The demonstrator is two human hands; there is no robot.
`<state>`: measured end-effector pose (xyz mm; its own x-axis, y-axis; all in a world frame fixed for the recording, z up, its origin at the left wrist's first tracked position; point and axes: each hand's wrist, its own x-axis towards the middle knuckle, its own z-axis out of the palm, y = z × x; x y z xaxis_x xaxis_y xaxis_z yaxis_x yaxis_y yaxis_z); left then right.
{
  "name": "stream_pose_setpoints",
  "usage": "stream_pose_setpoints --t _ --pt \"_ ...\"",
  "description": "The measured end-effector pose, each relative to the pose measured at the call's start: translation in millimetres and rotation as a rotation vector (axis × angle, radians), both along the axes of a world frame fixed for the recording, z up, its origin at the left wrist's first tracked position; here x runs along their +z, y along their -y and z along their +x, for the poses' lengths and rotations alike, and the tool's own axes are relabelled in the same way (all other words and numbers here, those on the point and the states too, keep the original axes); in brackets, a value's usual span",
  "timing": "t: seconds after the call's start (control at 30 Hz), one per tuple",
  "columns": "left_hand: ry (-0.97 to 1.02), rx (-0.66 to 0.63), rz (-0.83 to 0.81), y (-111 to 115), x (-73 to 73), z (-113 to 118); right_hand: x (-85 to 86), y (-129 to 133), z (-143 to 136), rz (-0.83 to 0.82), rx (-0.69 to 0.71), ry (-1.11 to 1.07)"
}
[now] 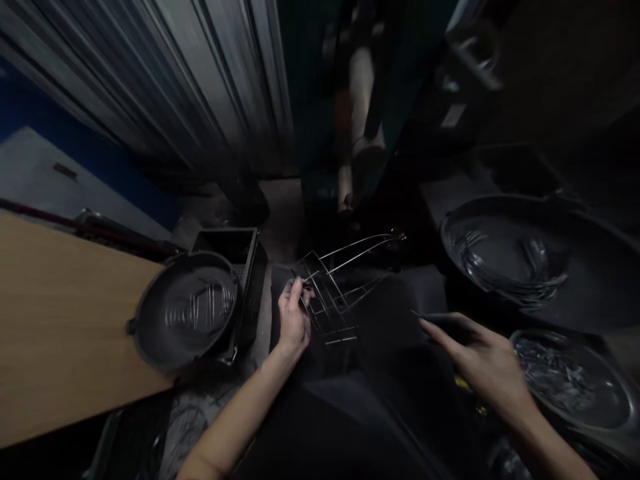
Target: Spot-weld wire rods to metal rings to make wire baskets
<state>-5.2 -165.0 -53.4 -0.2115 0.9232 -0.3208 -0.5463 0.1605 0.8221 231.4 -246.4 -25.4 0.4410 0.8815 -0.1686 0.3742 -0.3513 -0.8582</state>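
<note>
My left hand (294, 317) is closed on the near left end of a wire rack (329, 272), an open frame of thin shiny rods. Two long prongs of the rack reach away to the upper right, toward the dark machine. My right hand (487, 360) is apart from the rack, to its right. Its thumb and forefinger are pressed together, and a thin, wire-like tip (415, 313) juts out past them. The dim light and blur hide what kind of piece it is.
A black basin (150, 347) with bent wires overhangs the wooden tabletop (65, 320), beside a dark crate (249, 267). At right, a large black basin (595, 273) holds curved wires; a smaller bowl (617, 427) holds small metal pieces. A machine cylinder (363, 87) stands ahead.
</note>
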Motion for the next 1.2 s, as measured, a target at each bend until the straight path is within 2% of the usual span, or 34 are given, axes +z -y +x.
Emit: stream_pose_setpoints --t 0.1,0.17,0.27,0.4,0.5,0.6,0.8,1.2 --pt "-0.085 -0.017 0.156 -20.4 -0.4 3.1 -4.7 -50.6 -7.7 0.128 0.083 -0.078" --pt "-0.111 0.003 0.215 -32.2 -3.1 3.4 -8.1 -80.3 -12.7 0.154 0.069 -0.143" --pt "-0.129 0.112 0.19 -45.5 -6.8 5.1 -12.7 -115.1 -24.9 0.144 -0.023 -0.352" --pt "-0.144 0.215 0.123 -57.6 -10.7 9.6 -16.0 -144.0 -44.3 0.16 -0.149 -0.703" --pt "-0.166 0.207 0.126 -65.6 -17.3 8.5 -13.5 -154.2 -53.2 0.203 -0.18 -0.905" --pt "-0.228 0.191 0.139 -73.9 -26.6 1.2 -7.9 -157.8 -57.6 0.191 -0.207 -1.012" --pt "-0.342 0.193 0.176 -83.6 -34.3 -10.3 2.2 -161.6 -65.7 0.164 -0.265 -1.069" --pt "-0.363 0.233 0.17 -90.9 -43.0 -11.1 6.8 -167.4 -77.4 0.147 -0.371 -1.137"
